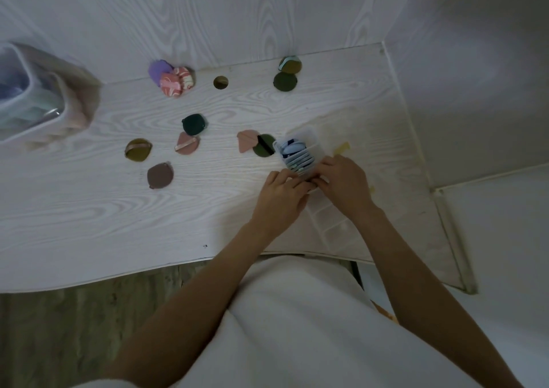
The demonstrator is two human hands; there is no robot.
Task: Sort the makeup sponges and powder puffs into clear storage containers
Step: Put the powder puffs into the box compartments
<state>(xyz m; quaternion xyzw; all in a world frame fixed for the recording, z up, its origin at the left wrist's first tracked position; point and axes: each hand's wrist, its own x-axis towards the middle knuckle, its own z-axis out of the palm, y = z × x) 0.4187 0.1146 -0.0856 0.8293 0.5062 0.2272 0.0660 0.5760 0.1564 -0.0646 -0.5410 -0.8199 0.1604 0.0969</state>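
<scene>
Far left, you've got a big clear tub (32,96) standing on the white wood-grain table (89,209), soft pale shapes blurred inside it. Moving right, an olive puff (138,149) with a pink strap lies flat, and just below it a brown puff (160,175). Up by the back wall a purple puff (159,71) leans against two pink marbled puffs (177,82), all touching. Centre table, a dark green puff (194,124) sits just above a pink puff (187,143) with a ribbon. A round cable hole (220,82) shows in the tabletop. Further along, another pink puff (247,140) overlaps a green puff (263,149) with a black strap. Back by the wall, a teal-edged olive puff (290,64) stands over a flat green one (285,81).

Now your hands. Your left hand (282,191) and right hand (341,182) meet at the near end of a small clear box (309,138), fingertips pressed together there; whether they pinch a puff or just the box's edge, you can't tell from here. Inside the box, blue puffs (292,150) stand on edge in a tight row. Beneath your right wrist a clear lid (332,224) lies flat.
</scene>
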